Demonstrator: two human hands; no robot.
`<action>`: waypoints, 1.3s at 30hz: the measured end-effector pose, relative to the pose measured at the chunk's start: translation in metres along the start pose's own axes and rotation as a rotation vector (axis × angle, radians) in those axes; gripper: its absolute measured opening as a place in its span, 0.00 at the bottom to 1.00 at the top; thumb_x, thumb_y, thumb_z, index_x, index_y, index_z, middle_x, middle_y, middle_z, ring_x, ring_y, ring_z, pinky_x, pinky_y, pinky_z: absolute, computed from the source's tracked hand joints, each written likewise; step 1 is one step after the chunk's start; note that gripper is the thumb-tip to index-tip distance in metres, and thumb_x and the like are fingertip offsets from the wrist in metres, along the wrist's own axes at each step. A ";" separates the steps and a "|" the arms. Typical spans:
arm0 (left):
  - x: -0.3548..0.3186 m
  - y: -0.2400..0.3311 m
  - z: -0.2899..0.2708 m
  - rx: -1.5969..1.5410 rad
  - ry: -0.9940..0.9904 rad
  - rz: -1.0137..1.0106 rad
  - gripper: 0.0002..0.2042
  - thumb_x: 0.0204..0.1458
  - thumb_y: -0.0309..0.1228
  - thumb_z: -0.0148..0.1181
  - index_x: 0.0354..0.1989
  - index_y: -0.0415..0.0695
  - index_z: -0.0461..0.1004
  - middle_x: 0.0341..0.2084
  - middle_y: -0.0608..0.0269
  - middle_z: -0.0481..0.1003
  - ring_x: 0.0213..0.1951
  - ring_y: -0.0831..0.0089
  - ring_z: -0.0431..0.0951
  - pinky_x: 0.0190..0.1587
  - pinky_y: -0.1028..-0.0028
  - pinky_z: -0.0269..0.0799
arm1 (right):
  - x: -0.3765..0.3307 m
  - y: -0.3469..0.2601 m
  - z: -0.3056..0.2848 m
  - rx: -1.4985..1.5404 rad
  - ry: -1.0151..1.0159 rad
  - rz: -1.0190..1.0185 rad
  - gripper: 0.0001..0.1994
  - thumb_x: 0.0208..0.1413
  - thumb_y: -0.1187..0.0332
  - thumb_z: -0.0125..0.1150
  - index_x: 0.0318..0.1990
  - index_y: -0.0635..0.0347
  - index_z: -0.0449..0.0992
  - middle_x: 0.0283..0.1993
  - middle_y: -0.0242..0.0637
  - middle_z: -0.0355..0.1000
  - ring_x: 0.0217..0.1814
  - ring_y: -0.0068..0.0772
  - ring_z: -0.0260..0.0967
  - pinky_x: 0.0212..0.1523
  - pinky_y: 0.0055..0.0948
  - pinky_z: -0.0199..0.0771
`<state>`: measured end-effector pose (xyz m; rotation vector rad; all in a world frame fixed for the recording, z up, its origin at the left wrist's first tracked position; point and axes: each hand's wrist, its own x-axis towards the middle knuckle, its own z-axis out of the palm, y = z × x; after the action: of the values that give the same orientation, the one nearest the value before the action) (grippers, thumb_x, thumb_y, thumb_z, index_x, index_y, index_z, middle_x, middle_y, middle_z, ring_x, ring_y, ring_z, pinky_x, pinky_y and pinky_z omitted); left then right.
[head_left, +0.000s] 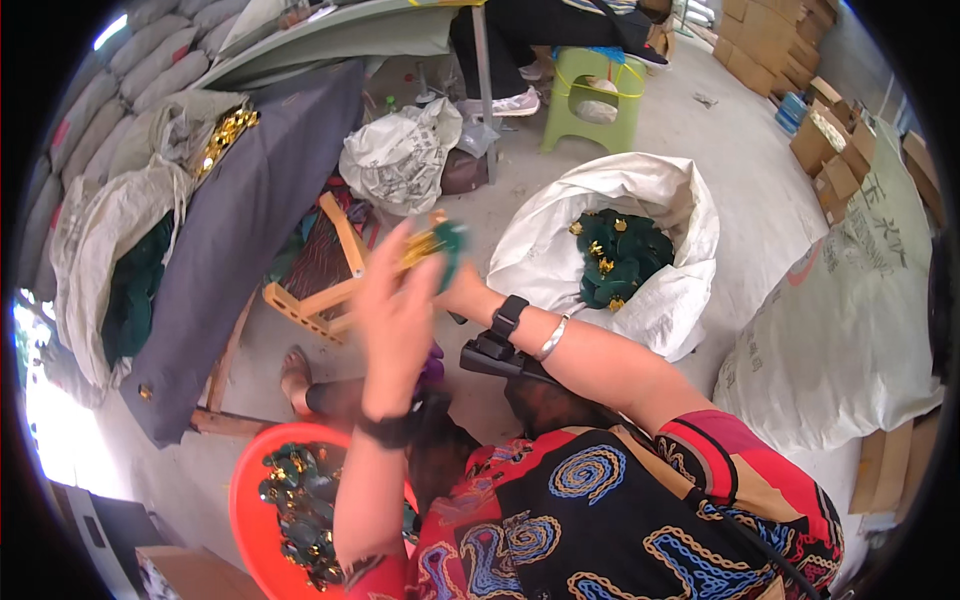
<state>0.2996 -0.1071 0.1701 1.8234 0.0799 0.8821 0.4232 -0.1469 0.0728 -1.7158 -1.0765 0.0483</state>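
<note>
In front of my body I raise a dark green disc-like piece with a gold part [440, 248], blurred by motion. My left hand [395, 310] is closed round its gold side, with the fingers smeared. Just behind and to the right is my right hand [460, 290], close against the green part; its fingers are hidden. To the right, a white woven sack [690, 215] stands with its mouth rolled back, holding many green discs with gold flower-like parts [620, 255]. An orange-red basin [250, 500] by my left forearm contains more green and gold pieces [300, 520].
A wooden frame [345, 240] stands beyond my left hand. Left of it, dark cloth [240, 230] covers a long surface beside a sack of green pieces [140, 280]. Farther off are a green stool [595, 100] and a seated person's legs. A full sack [830, 330] stands right.
</note>
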 end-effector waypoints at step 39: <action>-0.380 -0.136 -0.136 1.197 -0.477 -1.175 0.28 0.42 0.44 0.64 0.52 0.47 0.66 0.47 0.47 0.67 0.45 0.54 0.73 0.45 0.62 0.72 | -0.017 -0.070 0.001 0.018 -0.300 0.196 0.33 0.31 0.68 0.67 0.51 0.67 0.67 0.41 0.47 0.62 0.44 0.47 0.63 0.46 0.34 0.65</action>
<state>-0.0111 -0.1084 -0.1211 2.4001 1.4433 -0.6147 0.3688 -0.1554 0.1188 -1.8314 -1.1146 0.4504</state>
